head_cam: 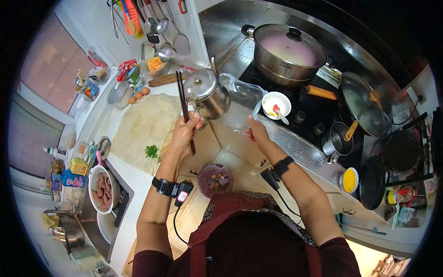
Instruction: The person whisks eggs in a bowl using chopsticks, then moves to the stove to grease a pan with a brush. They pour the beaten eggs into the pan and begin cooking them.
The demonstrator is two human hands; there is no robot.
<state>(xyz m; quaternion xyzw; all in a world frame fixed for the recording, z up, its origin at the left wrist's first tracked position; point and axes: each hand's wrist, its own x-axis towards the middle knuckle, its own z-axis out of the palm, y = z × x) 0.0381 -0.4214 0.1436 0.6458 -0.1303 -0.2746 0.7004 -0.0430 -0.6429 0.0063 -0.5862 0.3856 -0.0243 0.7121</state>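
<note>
My left hand [187, 128] grips a lidded stainless-steel pot [211, 95] by its handle side, together with a pair of dark chopsticks [183, 97] that stick out above and below the fist. My right hand [256, 131] holds the near right edge of a clear plastic container [242, 91], just right of the metal pot. Near that hand, a white bowl [277, 104] with a red-and-white spoon in it stands at the stove's edge. Left of my left hand, a large thin sheet of dough [138, 128] covers part of the counter, with chopped green herbs [151, 151] on it.
A big lidded steamer pot [289, 59], a lidded wok [361, 104] and a small saucepan [337, 138] stand on the stove. Eggs [138, 95] lie behind the dough. A white colander of sweet potatoes [103, 188] sits at the sink. Below is a waste bin [204, 185].
</note>
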